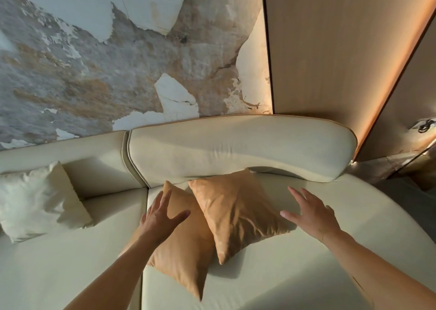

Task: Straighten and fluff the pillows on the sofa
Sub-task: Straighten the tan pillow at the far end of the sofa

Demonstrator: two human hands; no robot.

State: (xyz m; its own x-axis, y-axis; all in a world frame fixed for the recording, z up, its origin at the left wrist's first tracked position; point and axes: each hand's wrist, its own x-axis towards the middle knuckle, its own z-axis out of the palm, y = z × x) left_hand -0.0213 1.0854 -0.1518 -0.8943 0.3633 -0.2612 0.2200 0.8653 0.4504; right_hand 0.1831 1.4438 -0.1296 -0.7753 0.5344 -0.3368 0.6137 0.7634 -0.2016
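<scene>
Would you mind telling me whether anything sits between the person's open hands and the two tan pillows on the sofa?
Nothing visible does. The left hand is spread over the left tan pillow, and the right hand is open beside the right tan pillow, over bare sofa seat. The white pillow lies well off to the left.

Both bare forearms reach forward from the lower edge of the view. The left hand (158,217) is open, its fingers spread and pointing up and away, thumb out to the right. The right hand (309,212) is open too, palm down, fingers spread toward upper left.
</scene>
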